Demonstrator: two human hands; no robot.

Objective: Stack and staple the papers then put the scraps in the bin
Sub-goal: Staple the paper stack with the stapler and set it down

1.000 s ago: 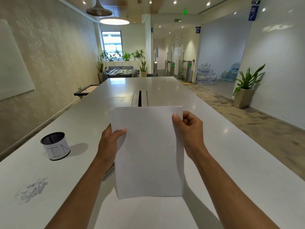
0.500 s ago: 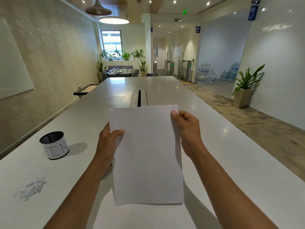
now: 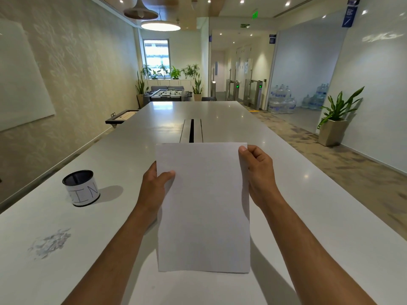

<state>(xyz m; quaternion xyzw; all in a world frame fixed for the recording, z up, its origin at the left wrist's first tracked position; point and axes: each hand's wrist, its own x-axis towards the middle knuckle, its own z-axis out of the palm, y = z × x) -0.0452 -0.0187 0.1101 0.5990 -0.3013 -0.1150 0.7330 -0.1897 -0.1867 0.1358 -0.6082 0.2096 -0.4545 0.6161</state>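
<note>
I hold a stack of white papers (image 3: 203, 208) upright in front of me, its bottom edge on or just above the white table (image 3: 308, 216). My left hand (image 3: 154, 186) grips the left edge with the thumb on the front. My right hand (image 3: 256, 170) pinches the top right corner. A small black tin with a white label, the bin (image 3: 81, 187), stands on the table to the left. A heap of small paper scraps (image 3: 50, 243) lies nearer me on the left. No stapler shows; something dark peeks out under my left wrist.
A long cable slot (image 3: 191, 130) runs down the table's middle behind the papers. The left table edge is close to a wall. A potted plant (image 3: 337, 119) stands on the floor to the right.
The papers dropped slightly and then came back up a little, staying upright between both hands. Both hands keep their grip. The bin and scraps have not moved.
</note>
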